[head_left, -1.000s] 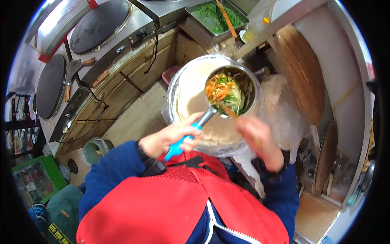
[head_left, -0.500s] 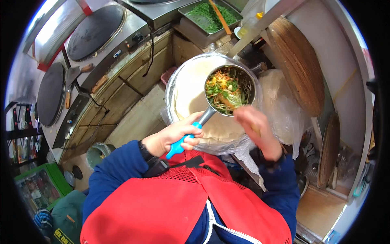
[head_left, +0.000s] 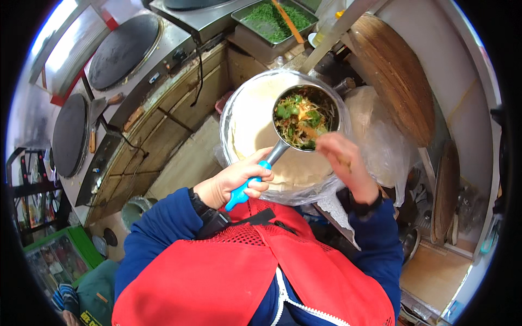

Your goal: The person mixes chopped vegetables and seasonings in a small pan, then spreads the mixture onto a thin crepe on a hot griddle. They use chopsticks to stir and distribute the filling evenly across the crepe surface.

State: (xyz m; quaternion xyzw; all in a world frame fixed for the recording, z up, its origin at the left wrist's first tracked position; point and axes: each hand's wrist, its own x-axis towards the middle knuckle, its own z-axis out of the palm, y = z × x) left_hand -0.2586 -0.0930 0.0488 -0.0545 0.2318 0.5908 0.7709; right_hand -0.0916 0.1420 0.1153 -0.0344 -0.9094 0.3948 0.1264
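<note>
Two round black griddles [head_left: 122, 50] are sitting well off beyond the left fingers. One wide steel basin of pale flatbreads [head_left: 255, 127] is lying under both hands. The left hand [head_left: 235, 180], fingers wrapped tight on the blue handle, is holding one small steel saucepan [head_left: 306, 117], already filled with mixed shredded vegetables. The right hand [head_left: 343, 163] is hovering beside it, fingers loosely curled; whether they are pinching something, I cannot tell.

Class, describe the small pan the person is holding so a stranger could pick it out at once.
Start at the large round foil-lined tray stacked with pale flatbreads at the picture's centre. Above it sits the small metal pan, filled with chopped greens and shredded vegetables. Its bright blue handle, gripped in the left hand, sets it apart from everything nearby.
</note>
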